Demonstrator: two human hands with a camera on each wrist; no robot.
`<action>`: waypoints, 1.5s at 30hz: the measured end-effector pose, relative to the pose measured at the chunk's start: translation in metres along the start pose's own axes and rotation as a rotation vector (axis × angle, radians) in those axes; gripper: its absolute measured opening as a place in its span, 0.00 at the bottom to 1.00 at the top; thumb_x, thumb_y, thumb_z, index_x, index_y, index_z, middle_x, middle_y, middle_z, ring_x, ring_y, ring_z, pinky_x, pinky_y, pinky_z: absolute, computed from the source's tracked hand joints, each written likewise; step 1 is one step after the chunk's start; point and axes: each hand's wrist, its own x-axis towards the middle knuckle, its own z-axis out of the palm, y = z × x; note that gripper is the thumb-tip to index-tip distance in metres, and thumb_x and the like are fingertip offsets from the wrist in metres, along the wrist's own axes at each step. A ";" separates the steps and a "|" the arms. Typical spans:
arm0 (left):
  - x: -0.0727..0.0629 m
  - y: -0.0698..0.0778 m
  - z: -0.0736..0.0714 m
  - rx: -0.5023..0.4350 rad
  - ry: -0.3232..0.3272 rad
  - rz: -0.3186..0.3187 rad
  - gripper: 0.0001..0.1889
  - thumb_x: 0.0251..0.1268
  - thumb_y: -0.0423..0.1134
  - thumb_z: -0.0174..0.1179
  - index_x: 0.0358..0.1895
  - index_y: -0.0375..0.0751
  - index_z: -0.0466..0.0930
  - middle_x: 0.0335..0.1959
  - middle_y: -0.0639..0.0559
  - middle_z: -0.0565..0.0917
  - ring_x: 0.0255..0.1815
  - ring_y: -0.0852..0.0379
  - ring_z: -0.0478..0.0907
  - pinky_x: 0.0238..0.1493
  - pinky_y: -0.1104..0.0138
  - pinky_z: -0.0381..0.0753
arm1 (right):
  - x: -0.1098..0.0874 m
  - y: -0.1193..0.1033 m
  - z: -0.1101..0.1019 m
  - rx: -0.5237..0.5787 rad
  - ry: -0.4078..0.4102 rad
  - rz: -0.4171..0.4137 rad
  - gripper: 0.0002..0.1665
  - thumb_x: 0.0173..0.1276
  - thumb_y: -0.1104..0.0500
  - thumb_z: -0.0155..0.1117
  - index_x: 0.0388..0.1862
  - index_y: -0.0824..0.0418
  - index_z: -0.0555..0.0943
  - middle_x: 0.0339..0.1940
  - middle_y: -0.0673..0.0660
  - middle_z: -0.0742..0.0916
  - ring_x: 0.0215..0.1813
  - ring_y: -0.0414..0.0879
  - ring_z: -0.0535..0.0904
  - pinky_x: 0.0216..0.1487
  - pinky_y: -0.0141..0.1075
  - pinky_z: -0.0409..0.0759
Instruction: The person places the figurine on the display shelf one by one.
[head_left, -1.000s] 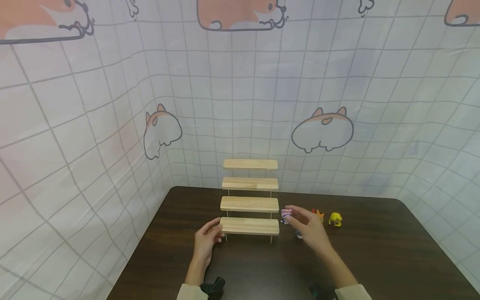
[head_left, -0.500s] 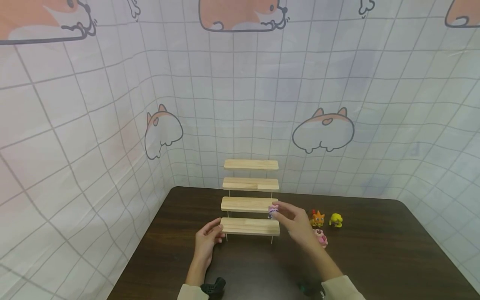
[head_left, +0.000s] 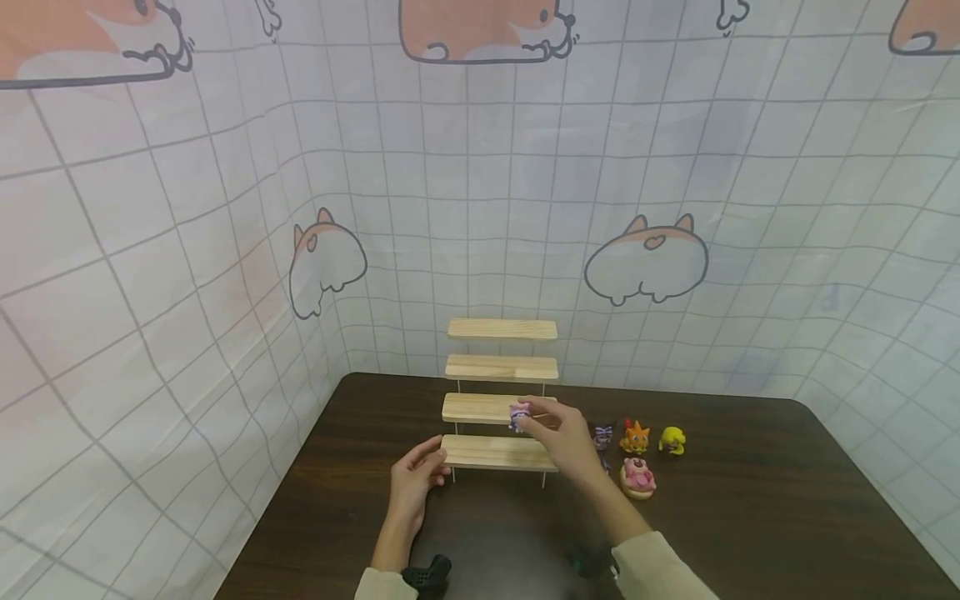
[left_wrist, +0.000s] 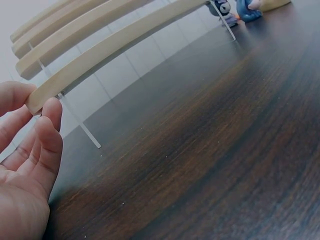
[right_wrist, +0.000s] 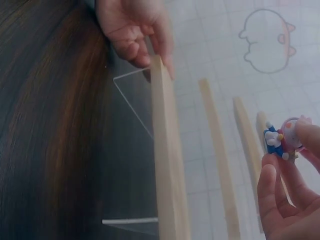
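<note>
A four-tier stand of pale wooden shelves (head_left: 495, 451) on thin clear legs stands on the dark table. My left hand (head_left: 410, 482) grips the left end of its lowest shelf board (left_wrist: 117, 47), thumb on one face and fingers on the other in the left wrist view. Between thumb and fingers, my right hand (head_left: 567, 440) pinches a small pink-headed toy figurine (right_wrist: 285, 137) with a blue and white body. In the head view that figurine hangs in front of the second shelf from the bottom; I cannot tell whether it touches the board.
Right of the stand are an orange figurine (head_left: 635, 437), a yellow figurine (head_left: 672, 440), a pink figurine (head_left: 637, 477) on a round base and a dark purple figurine (head_left: 602, 437) partly behind my right hand. A patterned white curtain (head_left: 495, 167) surrounds the dark wooden table (head_left: 750, 500).
My right hand has carried the figurine leftward from beside the stand to in front of its shelves, uncovering the figurines on the right. The left hand has stayed on the lowest board.
</note>
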 end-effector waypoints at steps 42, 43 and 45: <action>0.000 0.001 0.000 -0.013 0.002 -0.007 0.21 0.69 0.37 0.67 0.63 0.34 0.81 0.33 0.55 0.87 0.29 0.61 0.84 0.30 0.72 0.82 | 0.055 -0.003 0.066 -0.068 -0.053 -0.016 0.20 0.69 0.54 0.72 0.60 0.51 0.86 0.51 0.57 0.90 0.51 0.55 0.89 0.42 0.41 0.88; 0.000 0.001 0.000 -0.013 0.003 -0.008 0.21 0.69 0.37 0.67 0.62 0.34 0.82 0.33 0.55 0.87 0.29 0.61 0.84 0.30 0.72 0.82 | 0.056 -0.003 0.067 -0.073 -0.052 -0.015 0.20 0.69 0.54 0.72 0.59 0.51 0.86 0.51 0.57 0.91 0.51 0.55 0.89 0.42 0.41 0.88; 0.000 0.001 0.000 -0.011 0.003 -0.011 0.21 0.69 0.37 0.67 0.62 0.34 0.82 0.34 0.55 0.87 0.29 0.61 0.84 0.30 0.72 0.82 | 0.058 -0.003 0.070 -0.082 -0.054 -0.011 0.19 0.69 0.54 0.72 0.59 0.51 0.87 0.51 0.57 0.91 0.51 0.55 0.89 0.43 0.41 0.88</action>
